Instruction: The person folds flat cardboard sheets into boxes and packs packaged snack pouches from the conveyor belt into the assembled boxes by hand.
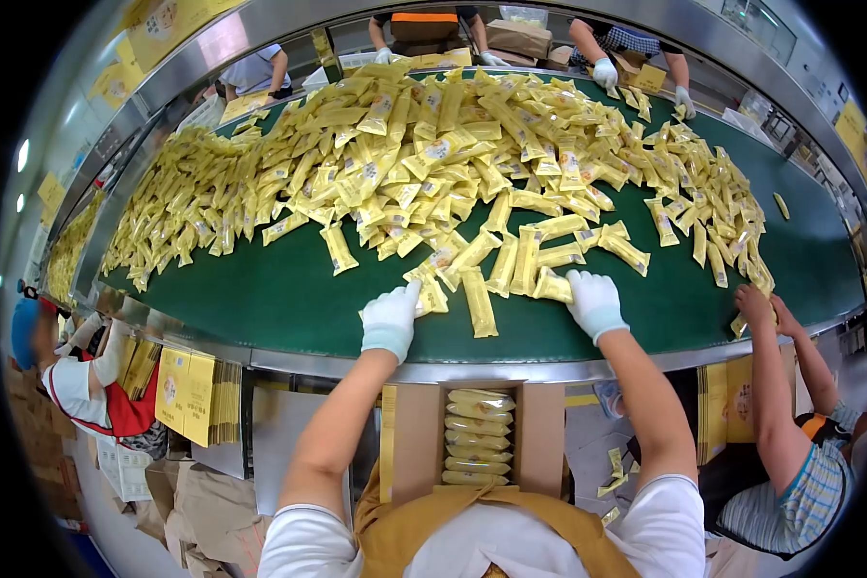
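Observation:
My left hand (pixel 390 320), in a white glove, is near the front edge of the green belt. Its fingers are curled onto yellow wrapped packets (pixel 433 295), and a bit of yellow shows at its left side. My right hand (pixel 597 304), also gloved, is closed on the end of another yellow packet (pixel 552 285). Between my hands a single packet (pixel 479 302) lies lengthwise toward me, with several more just behind it. Below the belt edge, against my body, an open cardboard box (pixel 541 438) holds a stack of packets (pixel 477 438).
A large heap of packets (pixel 433 144) covers much of the green belt (pixel 308 303). A metal rim (pixel 511 372) runs along its front. Co-workers' gloved hands (pixel 605 73) are across the belt, and a person's bare hands (pixel 756 306) are at right. Folded yellow cartons (pixel 188 395) stand at left.

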Motion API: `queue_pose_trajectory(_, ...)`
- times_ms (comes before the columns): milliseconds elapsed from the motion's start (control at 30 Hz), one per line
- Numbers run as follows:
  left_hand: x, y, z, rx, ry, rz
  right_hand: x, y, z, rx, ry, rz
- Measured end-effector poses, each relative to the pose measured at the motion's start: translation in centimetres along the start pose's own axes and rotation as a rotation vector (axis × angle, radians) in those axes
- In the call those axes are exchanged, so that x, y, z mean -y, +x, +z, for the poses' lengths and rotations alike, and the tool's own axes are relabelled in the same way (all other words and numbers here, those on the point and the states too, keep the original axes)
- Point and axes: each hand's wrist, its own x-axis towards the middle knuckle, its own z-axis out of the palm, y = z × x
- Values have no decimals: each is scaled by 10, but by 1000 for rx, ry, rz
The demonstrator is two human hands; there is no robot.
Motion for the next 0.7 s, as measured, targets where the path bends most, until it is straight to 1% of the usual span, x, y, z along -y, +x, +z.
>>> queue_pose_trajectory(67,13,-6,15,-156,67,181,5,-26,15,-109,-131,-13)
queue_pose_trajectory(133,18,-21,40,-232,129,239,22,-47,-2,-259,-42,-79)
queue_pose_trajectory(167,13,-30,38,-277,139,255,34,-59,-22,-215,96,-52)
queue_pose_trajectory(200,8,-37,34,-320,150,272,36,-63,-24,-214,96,-42)
queue_pose_trajectory(233,4,-40,29,-146,155,258,38,-65,-25,-211,96,-34)
queue_pose_trajectory(267,2,-42,17,-58,78,217,40,-66,-27,-208,95,-26)
queue_pose_trajectory(333,0,-37,-9,117,-79,133,29,-49,-41,166,117,106)
queue_pose_trajectory(367,4,-33,-5,76,-103,114,28,-36,-54,306,65,143)
queue_pose_trajectory(400,7,-33,1,59,-65,151,30,-24,-64,444,12,180)
queue_pose_trajectory(500,19,-36,13,20,37,271,39,2,-76,576,164,168)
queue_pose_trajectory(533,23,-37,15,69,24,277,47,8,-80,507,250,122)
queue_pose_trajectory(600,25,-42,8,172,-5,292,65,23,-86,568,875,191)
queue_pose_trajectory(667,31,-43,14,124,-157,206,98,34,-96,542,1190,144)
queue_pose_trajectory(700,33,-43,11,95,-235,144,112,41,-88,562,1195,142)
